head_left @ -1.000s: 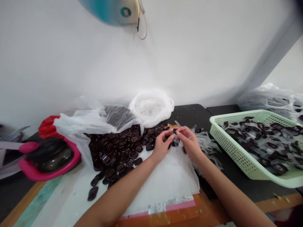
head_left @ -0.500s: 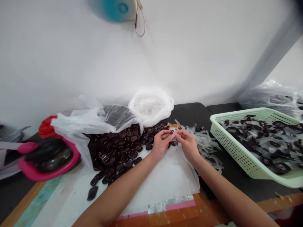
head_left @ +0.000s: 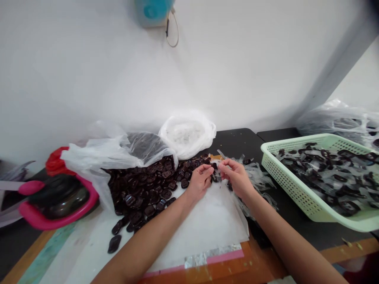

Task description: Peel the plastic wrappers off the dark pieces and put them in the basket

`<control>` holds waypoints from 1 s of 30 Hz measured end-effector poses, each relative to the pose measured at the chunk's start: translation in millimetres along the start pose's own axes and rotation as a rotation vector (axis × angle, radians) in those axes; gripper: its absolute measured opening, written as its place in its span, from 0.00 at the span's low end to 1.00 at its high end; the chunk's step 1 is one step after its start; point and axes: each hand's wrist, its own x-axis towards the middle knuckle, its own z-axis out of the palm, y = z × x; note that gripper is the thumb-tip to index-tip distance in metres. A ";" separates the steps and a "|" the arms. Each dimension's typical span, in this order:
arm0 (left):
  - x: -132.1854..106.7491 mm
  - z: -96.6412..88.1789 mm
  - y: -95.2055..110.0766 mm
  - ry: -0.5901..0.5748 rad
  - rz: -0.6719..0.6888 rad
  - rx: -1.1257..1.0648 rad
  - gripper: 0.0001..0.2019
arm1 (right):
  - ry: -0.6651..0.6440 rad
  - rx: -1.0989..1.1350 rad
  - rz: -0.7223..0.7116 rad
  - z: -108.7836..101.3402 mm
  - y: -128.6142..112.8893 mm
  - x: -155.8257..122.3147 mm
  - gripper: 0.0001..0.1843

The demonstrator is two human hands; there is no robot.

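Under our wrists: white plastic sheet [head_left: 207, 225]
Our left hand [head_left: 200, 182]: fingers curled inward, grip hidden
Our right hand [head_left: 236, 178]: fingertips bent toward the left, grip hidden
Between them: small dark buckle [head_left: 214, 167], long axis unclear
Left: heaped dark buckles [head_left: 142, 189]
Right: clear film scraps [head_left: 256, 175], then green plastic basket [head_left: 284, 185]

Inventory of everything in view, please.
Dark oval pieces: many, dark brown, heaped on white sheet.
White sheet: one, white, under hands.
Clear plastic scraps: many, clear, right of hands.
Basket: one, pale green, far right, holding pieces and plastic.
Plastic bags: several, whitish, behind pile and far right.
Pink-rimmed container: one, pink and black, far left.
Table: one, black, under basket.
Left hand: one, bare, by pile.
Right hand: one, bare, beside scraps.
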 end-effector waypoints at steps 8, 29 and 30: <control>0.7 -0.6 -4.5 0.021 0.021 0.041 0.16 | 0.007 0.083 0.227 -3.1 2.5 1.6 0.14; 4.5 -2.0 -3.7 0.053 0.167 0.177 0.14 | -0.015 0.187 0.196 -4.7 6.7 4.2 0.13; 4.4 -2.0 -3.6 0.047 0.168 0.181 0.14 | -0.022 0.192 0.198 -5.2 6.8 4.4 0.12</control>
